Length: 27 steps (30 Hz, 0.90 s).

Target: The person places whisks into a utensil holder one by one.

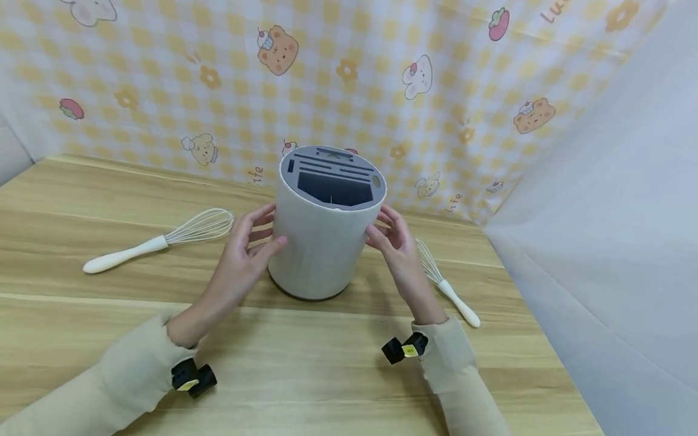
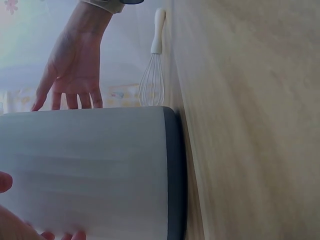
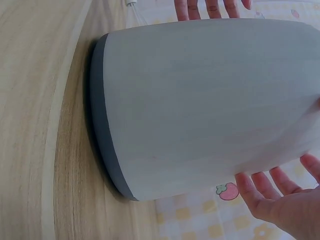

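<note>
A white cylindrical utensil holder (image 1: 322, 242) with a grey slotted top stands upright on the wooden table (image 1: 327, 375). My left hand (image 1: 248, 245) is at its left side, thumb on the wall and fingers stretched out. My right hand (image 1: 392, 239) is at its right side with straight fingers at the wall; contact is unclear. The left wrist view shows the holder (image 2: 90, 170) close up with my right hand (image 2: 75, 65) beyond it. In the right wrist view the holder (image 3: 200, 100) fills the frame, my right hand (image 3: 280, 200) spread just beside it.
A white-handled whisk (image 1: 158, 242) lies on the table left of the holder. A second whisk (image 1: 444, 284) lies to the right, just past my right wrist. A patterned cloth backs the table, and a white sheet (image 1: 600, 242) walls the right side.
</note>
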{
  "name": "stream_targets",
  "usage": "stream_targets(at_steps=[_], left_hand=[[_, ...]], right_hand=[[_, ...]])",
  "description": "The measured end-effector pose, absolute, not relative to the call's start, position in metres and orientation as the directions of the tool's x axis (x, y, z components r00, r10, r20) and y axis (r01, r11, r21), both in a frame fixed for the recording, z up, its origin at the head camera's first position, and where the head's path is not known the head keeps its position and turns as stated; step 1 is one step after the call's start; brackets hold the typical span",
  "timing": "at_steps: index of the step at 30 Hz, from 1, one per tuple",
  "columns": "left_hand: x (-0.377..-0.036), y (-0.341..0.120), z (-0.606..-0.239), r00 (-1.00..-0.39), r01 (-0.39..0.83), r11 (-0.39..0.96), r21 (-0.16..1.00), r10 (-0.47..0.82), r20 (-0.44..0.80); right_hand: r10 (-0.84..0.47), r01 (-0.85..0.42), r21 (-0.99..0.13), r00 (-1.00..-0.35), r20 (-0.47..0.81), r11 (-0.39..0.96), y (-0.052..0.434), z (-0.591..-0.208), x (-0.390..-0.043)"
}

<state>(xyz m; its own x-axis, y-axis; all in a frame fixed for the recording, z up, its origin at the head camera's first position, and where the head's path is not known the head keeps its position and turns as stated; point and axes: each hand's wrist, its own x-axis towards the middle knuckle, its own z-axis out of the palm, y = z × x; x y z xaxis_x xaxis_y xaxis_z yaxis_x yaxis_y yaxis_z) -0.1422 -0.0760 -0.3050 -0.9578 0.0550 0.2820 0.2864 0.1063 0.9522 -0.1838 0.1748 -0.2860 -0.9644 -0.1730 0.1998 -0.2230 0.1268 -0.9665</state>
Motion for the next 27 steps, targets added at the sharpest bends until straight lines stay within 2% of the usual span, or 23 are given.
stream_targets(at_steps=[27], left_hand=[[-0.120,-0.064,-0.298,-0.968,0.243,0.084,0.966,0.084,0.236]], right_hand=[[-0.198,-0.227,-0.966,-0.960,0.199,0.128,0.185,-0.286,-0.164]])
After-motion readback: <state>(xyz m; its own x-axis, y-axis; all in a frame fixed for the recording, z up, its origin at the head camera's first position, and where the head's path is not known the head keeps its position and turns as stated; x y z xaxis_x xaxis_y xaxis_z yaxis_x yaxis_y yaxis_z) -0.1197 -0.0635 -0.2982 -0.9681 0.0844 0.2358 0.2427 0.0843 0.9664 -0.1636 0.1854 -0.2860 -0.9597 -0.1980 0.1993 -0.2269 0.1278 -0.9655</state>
